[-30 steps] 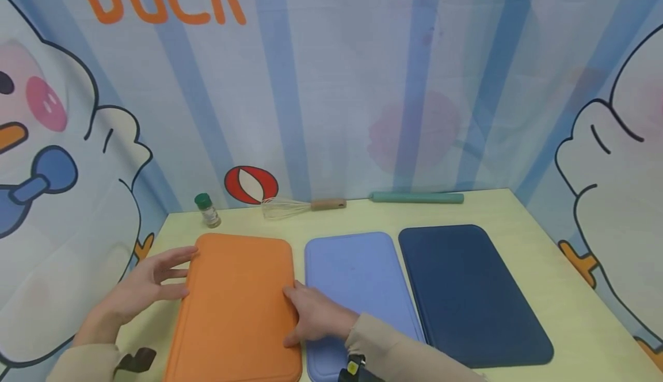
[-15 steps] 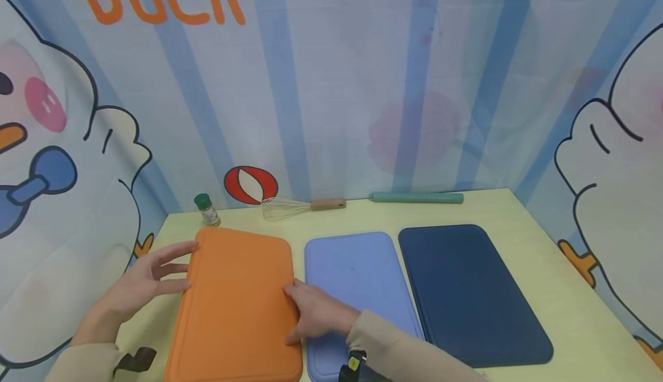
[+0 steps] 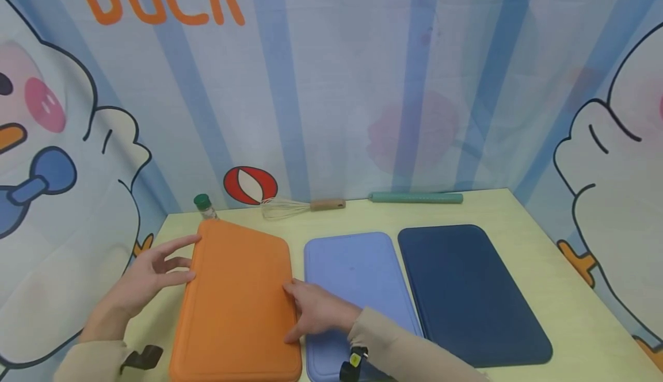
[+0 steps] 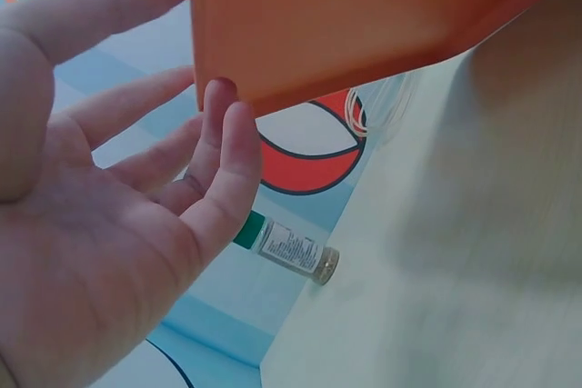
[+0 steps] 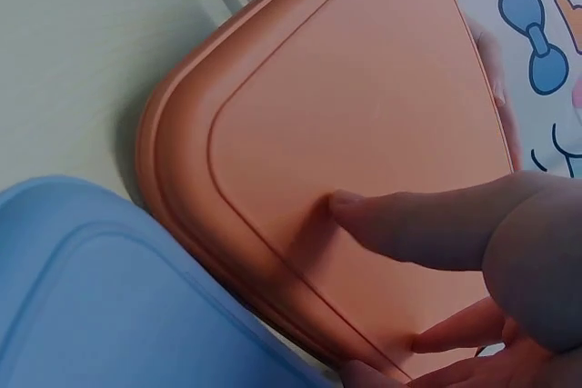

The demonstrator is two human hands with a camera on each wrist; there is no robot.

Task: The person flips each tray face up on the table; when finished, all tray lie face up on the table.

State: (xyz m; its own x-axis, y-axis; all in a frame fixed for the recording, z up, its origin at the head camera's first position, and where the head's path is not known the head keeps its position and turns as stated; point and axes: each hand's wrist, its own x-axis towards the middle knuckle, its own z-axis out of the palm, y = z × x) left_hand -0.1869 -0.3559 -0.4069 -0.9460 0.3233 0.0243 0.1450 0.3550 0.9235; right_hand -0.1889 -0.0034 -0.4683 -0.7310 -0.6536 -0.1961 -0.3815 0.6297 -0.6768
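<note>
An orange cutting board (image 3: 235, 307) is held tilted between both hands, its left side raised off the table. My left hand (image 3: 142, 284) holds its left edge with the fingertips; in the left wrist view, two curled fingers (image 4: 238, 147) touch near its corner. At the right edge, my right hand (image 3: 321, 310) grips the board, thumb on the upper face in the right wrist view. Beside it lies a light blue cutting board (image 3: 357, 272), partly hidden under the right forearm. A dark navy board (image 3: 471, 295) lies flat farther right.
Along the back of the pale yellow table (image 3: 523, 255) are a small green-capped jar (image 4: 289, 247), a whisk (image 3: 305, 206) and a green rolling pin (image 3: 414, 198). A printed duck curtain (image 3: 342, 83) hangs behind.
The orange cutting board's left side has risen, and its far left corner now covers the jar's lower part. The left hand has moved up with it; the right hand has hardly moved.
</note>
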